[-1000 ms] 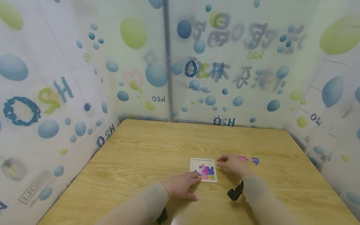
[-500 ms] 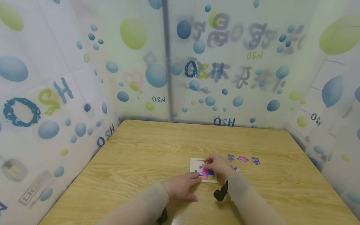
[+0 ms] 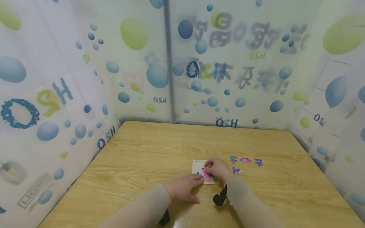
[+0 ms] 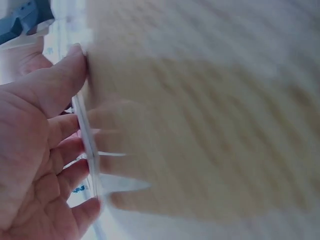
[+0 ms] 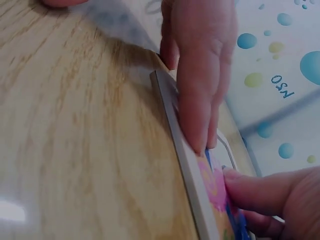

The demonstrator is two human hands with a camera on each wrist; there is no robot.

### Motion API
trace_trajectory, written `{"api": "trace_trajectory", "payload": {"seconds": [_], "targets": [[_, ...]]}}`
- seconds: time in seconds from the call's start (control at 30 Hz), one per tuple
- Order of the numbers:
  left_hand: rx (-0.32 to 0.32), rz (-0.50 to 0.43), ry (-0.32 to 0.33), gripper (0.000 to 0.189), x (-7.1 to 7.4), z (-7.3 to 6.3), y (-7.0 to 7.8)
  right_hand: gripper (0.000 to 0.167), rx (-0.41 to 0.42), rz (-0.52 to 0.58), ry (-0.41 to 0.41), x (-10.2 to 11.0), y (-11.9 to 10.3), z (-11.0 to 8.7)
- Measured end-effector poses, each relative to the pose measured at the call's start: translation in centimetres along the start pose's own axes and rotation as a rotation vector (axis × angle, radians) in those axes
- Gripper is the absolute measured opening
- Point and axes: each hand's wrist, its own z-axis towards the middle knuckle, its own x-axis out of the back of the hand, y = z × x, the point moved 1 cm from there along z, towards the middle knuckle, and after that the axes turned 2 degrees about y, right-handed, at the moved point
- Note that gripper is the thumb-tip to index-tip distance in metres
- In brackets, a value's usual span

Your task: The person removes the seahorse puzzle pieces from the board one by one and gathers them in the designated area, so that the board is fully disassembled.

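Wood-grain worktop (image 3: 159, 139), left hand (image 3: 183, 188) at 8 o'clock of partly filled puzzle tray (image 3: 199, 165), fingers extended onto it, tray mid-worktop, right hand (image 3: 218, 169) at 3 o'clock, fingertips on puzzle, piece grip indeterminable, four loose pieces (image 3: 246, 160) from 2 to 3 o'clock.

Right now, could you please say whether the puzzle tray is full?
Only partly full: the puzzle tray shows bare white backing, and four pieces lie outside.
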Motion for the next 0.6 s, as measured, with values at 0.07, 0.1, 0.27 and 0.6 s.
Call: {"api": "trace_trajectory", "payload": {"seconds": [0.07,0.1,0.27,0.6], "targets": [[-0.007,0.016,0.005,0.077,0.1,0.1,0.0,0.015,0.0,0.005,0.004,-0.1,0.1,0.0],[-0.009,0.019,0.008,0.076,0.2,0.2,0.0,0.015,0.002,0.008,0.007,-0.2,0.1,0.0],[-0.005,0.007,0.039,0.07,0.5,0.6,0.1,0.017,0.002,0.019,0.019,-0.4,0.3,0.1],[-0.098,0.038,0.04,0.071,0.2,1.7,1.0,0.018,0.001,0.039,0.004,-0.5,0.6,0.3]]}}
